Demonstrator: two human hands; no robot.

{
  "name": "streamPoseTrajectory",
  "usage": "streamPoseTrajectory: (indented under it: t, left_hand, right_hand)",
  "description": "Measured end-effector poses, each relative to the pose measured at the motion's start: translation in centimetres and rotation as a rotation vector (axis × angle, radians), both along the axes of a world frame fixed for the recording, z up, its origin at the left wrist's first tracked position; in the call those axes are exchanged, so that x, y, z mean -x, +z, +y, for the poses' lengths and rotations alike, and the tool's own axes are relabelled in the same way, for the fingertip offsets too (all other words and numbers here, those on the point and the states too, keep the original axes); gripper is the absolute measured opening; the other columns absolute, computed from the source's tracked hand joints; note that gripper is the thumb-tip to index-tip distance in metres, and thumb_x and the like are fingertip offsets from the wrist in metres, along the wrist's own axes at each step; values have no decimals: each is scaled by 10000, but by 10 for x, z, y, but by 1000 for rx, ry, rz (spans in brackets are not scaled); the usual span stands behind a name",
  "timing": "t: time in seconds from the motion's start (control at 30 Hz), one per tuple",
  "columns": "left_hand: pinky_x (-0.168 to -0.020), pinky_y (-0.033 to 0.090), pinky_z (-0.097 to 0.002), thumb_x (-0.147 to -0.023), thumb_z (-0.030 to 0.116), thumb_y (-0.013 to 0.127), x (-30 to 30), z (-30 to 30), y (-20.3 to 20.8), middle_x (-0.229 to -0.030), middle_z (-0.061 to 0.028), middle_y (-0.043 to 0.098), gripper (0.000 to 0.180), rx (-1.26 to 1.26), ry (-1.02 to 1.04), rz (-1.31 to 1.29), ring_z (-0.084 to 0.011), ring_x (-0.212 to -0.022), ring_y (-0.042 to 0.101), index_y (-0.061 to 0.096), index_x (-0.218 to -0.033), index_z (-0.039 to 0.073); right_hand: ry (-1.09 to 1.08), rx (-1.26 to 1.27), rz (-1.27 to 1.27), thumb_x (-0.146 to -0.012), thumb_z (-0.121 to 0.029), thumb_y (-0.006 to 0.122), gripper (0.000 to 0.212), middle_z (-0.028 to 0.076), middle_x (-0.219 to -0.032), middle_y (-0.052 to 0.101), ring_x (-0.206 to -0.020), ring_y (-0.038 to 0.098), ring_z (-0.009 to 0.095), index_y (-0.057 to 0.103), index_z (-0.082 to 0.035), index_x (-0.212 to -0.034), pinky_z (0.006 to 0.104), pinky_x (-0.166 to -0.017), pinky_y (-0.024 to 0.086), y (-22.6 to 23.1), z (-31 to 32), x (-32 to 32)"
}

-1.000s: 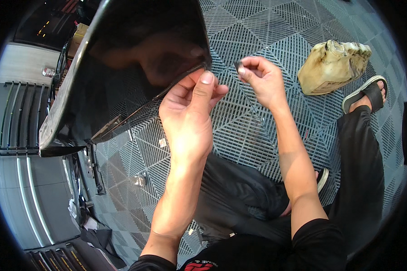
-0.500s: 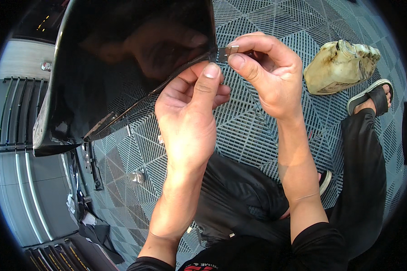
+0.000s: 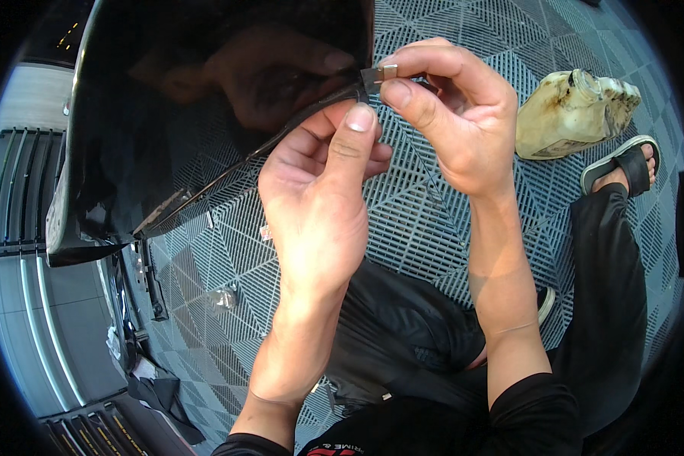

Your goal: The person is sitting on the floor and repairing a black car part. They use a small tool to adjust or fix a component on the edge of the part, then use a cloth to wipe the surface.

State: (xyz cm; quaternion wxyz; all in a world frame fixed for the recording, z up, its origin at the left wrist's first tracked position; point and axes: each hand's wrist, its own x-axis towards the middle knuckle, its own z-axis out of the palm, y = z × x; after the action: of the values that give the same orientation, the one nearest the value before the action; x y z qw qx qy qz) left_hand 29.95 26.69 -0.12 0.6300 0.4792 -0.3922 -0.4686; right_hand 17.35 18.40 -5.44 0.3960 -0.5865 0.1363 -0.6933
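A large glossy black panel point(image 3: 182, 114), curved like a car body part, fills the upper left. At its right corner my right hand point(image 3: 463, 114) pinches a small flat metal piece point(image 3: 388, 72), silver at the end by the fingers; a dark part point(image 3: 370, 79) lies between it and the corner. Just below, my left hand point(image 3: 319, 190) is closed at the panel's lower edge. Its thumb is up at a thin black strip point(image 3: 362, 96) there, and its other fingers curl behind the edge, partly hidden. Both hands are reflected in the panel.
A stained yellowish plastic jug point(image 3: 570, 114) stands on the grey grid-tile floor point(image 3: 418, 205) to the right, beside my sandalled foot point(image 3: 631, 171). A small clear plastic item point(image 3: 222, 299) and dark trim parts point(image 3: 148, 281) lie at left. Racked rods point(image 3: 34, 190) line the left side.
My right hand has moved slightly up and right, and the metal piece sits nearer the panel corner, turned a little. The left hand keeps its hold. The view has shifted slightly.
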Motion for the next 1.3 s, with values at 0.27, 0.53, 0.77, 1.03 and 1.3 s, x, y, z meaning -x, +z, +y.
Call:
streamPoseTrajectory:
  t: [0.27, 0.53, 0.77, 1.03, 1.3]
  left_hand:
    - [-755, 552, -242, -995, 185, 727, 0, 0, 0, -915, -42, 713, 232, 5, 1, -1, -95, -783, 662, 701, -1090, -25]
    - [-769, 548, -248, -991, 185, 733, -1, 0, 0, -926, -46, 715, 242, 13, 0, 1, -102, -792, 661, 697, -1097, -29]
    - [-809, 571, -316, -1016, 179, 684, -2, 0, -1, -939, -65, 702, 188, 28, -11, -48, -150, -836, 668, 688, -1094, 8]
    - [-813, 566, -310, -1017, 187, 680, -4, 0, 0, -948, -75, 709, 210, 14, -22, -57, -151, -843, 672, 679, -1112, -1]
    - [-817, 564, -308, -1026, 183, 666, -4, 0, 1, -956, -77, 714, 216, 20, -24, -60, -146, -855, 671, 679, -1127, -8]
  right_hand:
    - [-74, -2, 8, -873, 3, 788, 155, 74, -982, 729, -890, 727, 148, 755, 1, -1024, 249, -764, 610, 2, 2, -4]
    - [-170, 101, 98, -883, 53, 759, 167, 92, -1020, 696, -887, 686, 130, 719, 21, -1042, 228, -761, 573, 4, 3, -4]
    - [-216, 88, 12, -850, 36, 784, 148, 68, -938, 709, -829, 726, 144, 739, -5, -985, 253, -722, 614, 4, 1, -11]
    - [-301, 120, 44, -844, 50, 772, 155, 66, -901, 700, -787, 715, 151, 713, -11, -973, 262, -693, 599, 8, 3, -17]
    - [-292, 178, 174, -924, 34, 740, 222, 88, -1038, 680, -870, 658, 107, 646, 11, -1124, 218, -764, 555, 4, 4, -12]
